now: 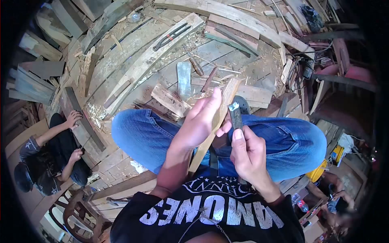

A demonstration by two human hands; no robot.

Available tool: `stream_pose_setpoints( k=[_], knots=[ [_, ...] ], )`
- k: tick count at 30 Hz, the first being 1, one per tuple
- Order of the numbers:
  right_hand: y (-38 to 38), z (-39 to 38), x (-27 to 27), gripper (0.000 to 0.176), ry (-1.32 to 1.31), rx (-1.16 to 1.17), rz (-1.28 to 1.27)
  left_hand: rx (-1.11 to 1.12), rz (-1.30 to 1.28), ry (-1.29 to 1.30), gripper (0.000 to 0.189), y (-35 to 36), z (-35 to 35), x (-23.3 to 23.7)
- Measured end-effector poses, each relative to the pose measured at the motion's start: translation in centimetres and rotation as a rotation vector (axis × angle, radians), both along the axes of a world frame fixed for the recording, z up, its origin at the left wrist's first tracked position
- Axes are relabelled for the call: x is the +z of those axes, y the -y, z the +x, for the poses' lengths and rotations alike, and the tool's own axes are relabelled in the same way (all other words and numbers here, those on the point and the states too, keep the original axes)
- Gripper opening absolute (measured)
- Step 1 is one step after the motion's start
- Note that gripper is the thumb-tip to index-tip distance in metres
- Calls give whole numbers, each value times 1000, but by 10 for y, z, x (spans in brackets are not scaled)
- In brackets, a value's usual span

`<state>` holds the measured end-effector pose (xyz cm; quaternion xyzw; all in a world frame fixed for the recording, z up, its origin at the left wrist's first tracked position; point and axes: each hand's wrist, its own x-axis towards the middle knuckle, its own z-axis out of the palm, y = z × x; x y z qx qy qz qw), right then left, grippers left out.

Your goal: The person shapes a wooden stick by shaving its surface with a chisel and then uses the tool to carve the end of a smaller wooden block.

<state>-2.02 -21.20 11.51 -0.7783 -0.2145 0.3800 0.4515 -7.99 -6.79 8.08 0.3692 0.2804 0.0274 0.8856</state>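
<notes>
A long strip of pale wood (219,117) slants across my lap, its far end pointing away from me. My left hand (198,119) holds it from the left side, thumb stretched along the wood and fingertips showing past its right edge. In my right hand (249,156) is a short, dark flat metal bar (236,117), pinched between thumb and fingers, with a bright shiny end pointing up. This bar stands just right of the strip. On the floor ahead lie a grey rectangular block (184,79) and a tool with a wooden handle (197,66).
Beyond my knees, a red-and-black long-handled tool (171,37) rests on a long plank (142,67). Offcuts and shavings cover the floor. At left, a person (48,156) sits with hands by a board (83,119); another person's hands (336,194) show at lower right.
</notes>
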Motion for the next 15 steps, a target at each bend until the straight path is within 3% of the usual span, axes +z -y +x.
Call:
stream_pose_setpoints(
  k=[2, 6, 10, 15],
  knots=[
    [-7, -3, 1, 24, -63, -56, 110, -52, 10, -36, 52, 0, 1, -1],
    [-1, -7, -11, 33, -36, 1, 51, -27, 100, -3, 46, 4, 1, -6],
    [-3, -12, -21, 33, -87, -43, 75, 37, 379, -97, 43, 12, 5, -12],
    [-6, -18, -19, 33, -199, -133, 85, 66, 262, -101, 44, 11, 7, -10]
  ],
)
